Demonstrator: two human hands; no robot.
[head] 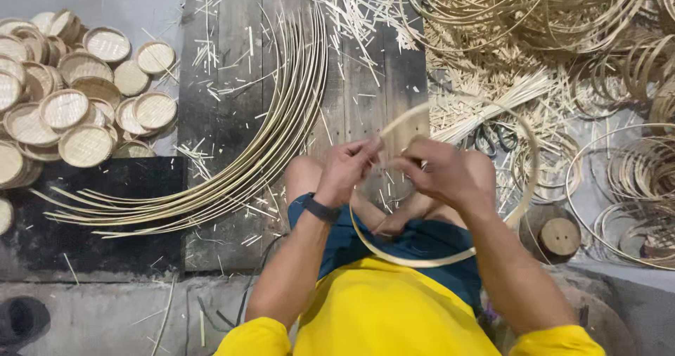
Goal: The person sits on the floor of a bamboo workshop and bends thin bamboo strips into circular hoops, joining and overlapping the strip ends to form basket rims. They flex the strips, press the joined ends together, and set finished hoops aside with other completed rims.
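Left hand [346,170] and right hand [439,173] meeting above the lap, fingers of both pinched shut on the overlapping ends of a pale split-bamboo strip bent into a hoop [411,261] that loops down over the knees. Risk, probably: ends springing apart if either pinch slackens, given the bend's tension. Long curved bamboo strips [281,145] fanned beside, on dark wooden planks [225,82]; round woven bamboo trays [70,103] heaped far left.

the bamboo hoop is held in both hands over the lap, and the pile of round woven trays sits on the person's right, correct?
Not quite: the head view shows the pile of round woven trays on the person's left. Both the left hand and right hand do hold the bamboo hoop over the lap.
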